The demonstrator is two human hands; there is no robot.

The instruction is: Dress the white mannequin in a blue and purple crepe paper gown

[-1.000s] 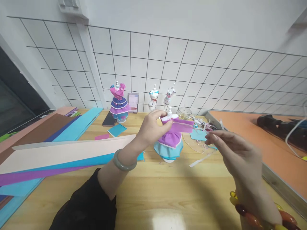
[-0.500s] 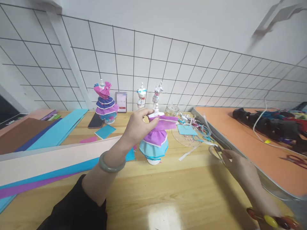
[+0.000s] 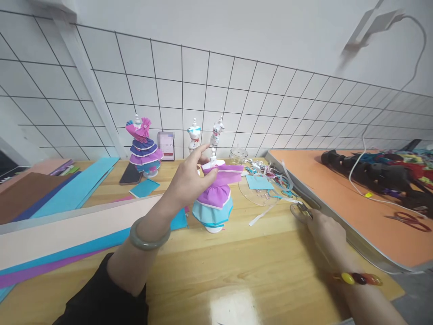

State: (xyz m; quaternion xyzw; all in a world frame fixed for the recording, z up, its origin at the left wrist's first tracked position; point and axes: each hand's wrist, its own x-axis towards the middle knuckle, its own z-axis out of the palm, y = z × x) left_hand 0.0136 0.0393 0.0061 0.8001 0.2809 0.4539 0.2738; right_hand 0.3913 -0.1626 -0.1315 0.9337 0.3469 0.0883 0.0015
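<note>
In the middle of the table stands a small white mannequin (image 3: 213,158) in a purple and light-blue paper dress (image 3: 214,210). My left hand (image 3: 191,178) is around its upper left side, thumb on the folded purple paper (image 3: 228,174) at the bodice, index finger raised beside the neck. The other fingers are hidden behind. A strip of that paper sticks out to the right. At the right my right hand (image 3: 326,232) is closed on a small dark and silver tool (image 3: 305,210), its kind unclear. Beside it lies a clear round piece (image 3: 296,214).
A finished-looking dressed mannequin (image 3: 145,146), a phone (image 3: 166,146) and two bare-skirted white mannequins (image 3: 194,135) stand at the back. Coloured paper sheets (image 3: 101,210) cover the left. Ribbons and beads (image 3: 267,174) lie right of centre. Red scissors (image 3: 411,221) rest on the orange board (image 3: 355,216).
My left index finger has lifted a little from the mannequin's neck. My right hand has closed further around the dark tool. The whole view has shifted slightly.
</note>
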